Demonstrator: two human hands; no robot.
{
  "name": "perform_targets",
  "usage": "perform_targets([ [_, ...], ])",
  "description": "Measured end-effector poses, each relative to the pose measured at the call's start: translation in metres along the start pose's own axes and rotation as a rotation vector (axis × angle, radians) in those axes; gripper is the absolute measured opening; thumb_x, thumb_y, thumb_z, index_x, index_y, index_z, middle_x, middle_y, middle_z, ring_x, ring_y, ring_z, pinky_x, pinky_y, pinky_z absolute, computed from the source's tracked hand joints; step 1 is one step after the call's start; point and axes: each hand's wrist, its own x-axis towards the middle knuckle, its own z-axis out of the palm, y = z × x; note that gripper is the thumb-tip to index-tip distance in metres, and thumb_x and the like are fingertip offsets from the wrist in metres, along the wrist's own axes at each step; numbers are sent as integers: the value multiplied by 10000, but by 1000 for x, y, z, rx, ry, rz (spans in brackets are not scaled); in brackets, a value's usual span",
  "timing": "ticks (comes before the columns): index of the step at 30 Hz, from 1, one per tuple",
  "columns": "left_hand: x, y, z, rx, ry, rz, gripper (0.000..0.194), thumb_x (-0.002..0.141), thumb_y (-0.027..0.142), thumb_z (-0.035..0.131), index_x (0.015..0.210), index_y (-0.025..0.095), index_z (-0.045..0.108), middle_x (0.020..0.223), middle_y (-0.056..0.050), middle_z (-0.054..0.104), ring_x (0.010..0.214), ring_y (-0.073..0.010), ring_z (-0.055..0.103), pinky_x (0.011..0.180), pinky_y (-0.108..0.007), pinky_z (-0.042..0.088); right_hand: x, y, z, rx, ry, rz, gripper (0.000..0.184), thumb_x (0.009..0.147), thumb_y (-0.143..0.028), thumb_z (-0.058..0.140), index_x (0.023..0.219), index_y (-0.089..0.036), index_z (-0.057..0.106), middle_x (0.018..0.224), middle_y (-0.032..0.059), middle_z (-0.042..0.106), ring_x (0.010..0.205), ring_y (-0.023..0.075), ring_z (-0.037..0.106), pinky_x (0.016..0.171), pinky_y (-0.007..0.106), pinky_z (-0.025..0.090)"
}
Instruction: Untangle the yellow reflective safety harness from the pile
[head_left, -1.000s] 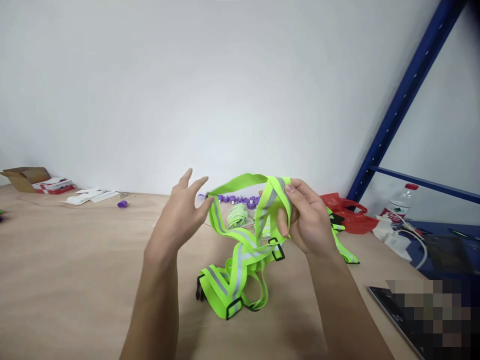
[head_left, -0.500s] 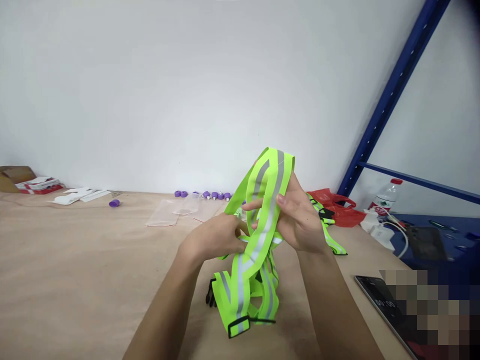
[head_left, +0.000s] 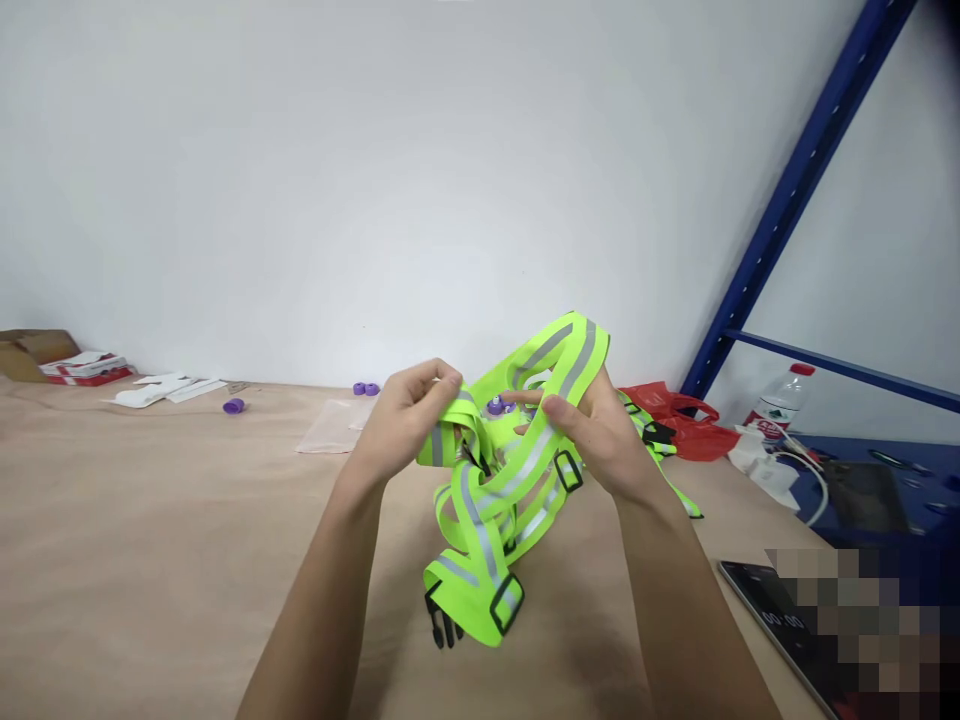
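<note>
A tangled neon-yellow reflective strap harness [head_left: 529,460] with grey stripes hangs between my hands above the table. My left hand [head_left: 401,415] pinches a folded bunch of the strap between thumb and fingers. Around a raised loop, my right hand [head_left: 600,430] holds the strap under its thumb, its index finger reaching through toward the left. Black slide adjusters [head_left: 508,603] sit on the straps, and a black side-release buckle prong [head_left: 444,618] dangles at the lower left. Some fingers of both hands are hidden by the webbing.
Behind my right hand lie a red plastic bag [head_left: 694,430] and more neon strap [head_left: 679,490]. A phone [head_left: 780,625] lies at right, near a bottle [head_left: 780,400] and white cable. Purple caps [head_left: 234,406], clear bags [head_left: 328,427] and a cardboard box [head_left: 34,352] stand farther back.
My left hand has moved up and left, now with a bunch of strap in its pinch. The raised loop has dropped and tilted right; the hanging buckle end has swung slightly right.
</note>
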Motion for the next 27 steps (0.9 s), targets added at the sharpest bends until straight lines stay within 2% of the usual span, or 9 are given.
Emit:
perform_targets([
  [3,3,-2,-2,-214,168,60,293,867,459,676,803,202,551,566,25,610,463,-142,584,448,-234,475,1,2,2,8,14,-22,725,837,-496,758,1418,-322,361,1313,85,600,1081,270,685,814,387,619],
  [7,5,-1,-10,-361,332,100,325,831,482,712,824,203,545,629,13,646,519,-149,628,515,-258,546,6,6,2,-55,286,-160,641,836,-402,743,1380,-301,420,1269,81,619,1103,269,655,876,398,581],
  [9,4,1,-14,-397,342,109,340,822,497,718,838,195,563,708,-10,681,585,-158,662,569,-270,575,8,7,-2,-81,392,-226,607,835,-371,718,1374,-293,449,1244,80,629,1123,271,636,907,398,561],
  [11,1,2,-17,-399,222,66,346,829,508,714,828,186,587,728,-31,697,590,-166,672,564,-270,574,8,7,-6,-89,396,-227,609,839,-356,694,1397,-283,459,1197,76,648,1118,269,631,924,400,547],
  [14,-3,4,-13,-361,-100,-93,362,830,522,719,780,185,598,678,-48,700,553,-196,683,530,-285,566,3,5,-10,-135,212,-67,671,851,-385,681,1464,-259,438,1084,58,683,1040,258,651,914,416,545],
  [16,-5,5,-7,-340,-212,-165,357,830,516,729,782,187,601,680,-48,706,572,-205,699,537,-280,567,0,3,-10,-192,36,38,720,859,-425,690,1499,-240,419,1056,54,697,1052,255,648,963,436,519],
  [20,-5,6,6,-375,-165,-158,313,873,484,700,818,191,604,776,-40,719,633,-183,711,581,-262,577,-2,4,-9,-209,-250,85,760,839,-515,735,1491,-246,451,1241,95,669,1266,273,556,1106,459,412],
  [23,-4,8,9,-436,-55,-69,291,871,462,703,816,194,606,850,-40,719,757,-207,727,723,-328,613,1,5,-8,-133,-407,81,768,769,-580,782,1413,-235,543,1284,109,659,1286,291,550,1103,462,423],
  [27,-4,9,12,-459,-7,-44,301,852,450,718,784,190,582,825,-35,697,842,-226,722,866,-409,602,2,2,-2,-134,-446,83,568,775,-478,799,1254,-209,654,1233,84,688,1187,284,620,1036,432,493],
])
